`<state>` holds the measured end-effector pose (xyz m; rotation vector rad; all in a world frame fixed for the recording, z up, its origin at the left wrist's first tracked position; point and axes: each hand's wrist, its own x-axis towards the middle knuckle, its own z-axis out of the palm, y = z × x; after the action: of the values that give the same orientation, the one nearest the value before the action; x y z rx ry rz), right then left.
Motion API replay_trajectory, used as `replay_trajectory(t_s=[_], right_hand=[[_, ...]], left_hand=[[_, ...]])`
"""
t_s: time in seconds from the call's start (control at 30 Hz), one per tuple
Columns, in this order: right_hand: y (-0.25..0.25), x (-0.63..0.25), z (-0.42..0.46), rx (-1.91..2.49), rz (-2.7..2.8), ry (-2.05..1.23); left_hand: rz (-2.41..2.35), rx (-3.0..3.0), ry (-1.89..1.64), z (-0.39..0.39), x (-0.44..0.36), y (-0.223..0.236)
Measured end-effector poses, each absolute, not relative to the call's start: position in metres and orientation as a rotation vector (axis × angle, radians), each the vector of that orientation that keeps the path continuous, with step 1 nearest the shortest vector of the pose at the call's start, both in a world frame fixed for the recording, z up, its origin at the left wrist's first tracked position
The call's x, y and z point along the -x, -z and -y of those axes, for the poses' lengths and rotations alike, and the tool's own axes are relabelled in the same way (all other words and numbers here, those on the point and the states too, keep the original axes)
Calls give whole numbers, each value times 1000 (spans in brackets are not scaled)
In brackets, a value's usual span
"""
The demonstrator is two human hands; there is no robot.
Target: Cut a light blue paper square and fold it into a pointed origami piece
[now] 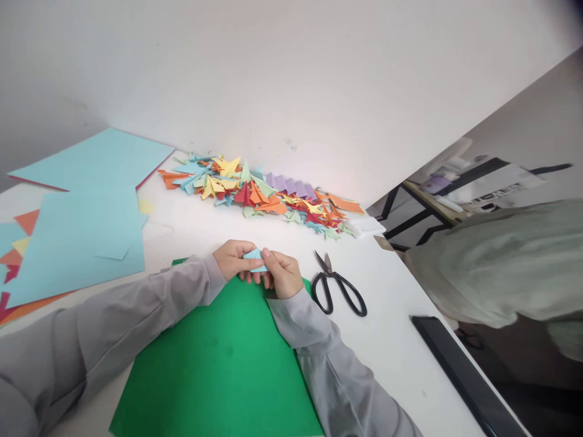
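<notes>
**Pinching a small blue paper [253, 256] right by the green sheet's far edge**

So both hands are on it: left hand [228, 258] has the folded piece between thumb and fingers, right hand [286, 276] grips its other end. The green sheet [218, 364] sits below, toward the worktop's [387, 352] near edge.

Edges: the far one runs along the wall [273, 73], lined with a heap of folded papers [255, 194] in mixed colors, plus a purple row [291, 185] at the back. A white bundle [364, 227] takes the far right corner. Scissors [330, 273] lie just beside the right hand, blades slightly apart, with white surface between them and the black bar [450, 370] along the right edge. Big blue sheets [86, 243] cover the left side.

Past the right edge there's a person [501, 261] in a loose top, and another table [428, 203] holding a purple thing [435, 183], too blurry to identify.
</notes>
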<state>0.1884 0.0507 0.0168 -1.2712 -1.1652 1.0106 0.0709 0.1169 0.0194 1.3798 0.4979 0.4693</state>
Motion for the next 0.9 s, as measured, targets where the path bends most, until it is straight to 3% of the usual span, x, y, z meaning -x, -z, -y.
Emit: replay_trajectory(t_s=[0.37,0.73,0.9], right_hand=[[-9,-196,-51,1322,1093,-1076],[-8,-186,-48,1426,1308,-783],[-8,-188,-49,1413,1272,-796]], left_hand=[[-710,-1223,-654,-121,-71,-22],[-731,-1135,-758,-126,-72,-17],[-663,-1153,-774,-127,-73,-13]])
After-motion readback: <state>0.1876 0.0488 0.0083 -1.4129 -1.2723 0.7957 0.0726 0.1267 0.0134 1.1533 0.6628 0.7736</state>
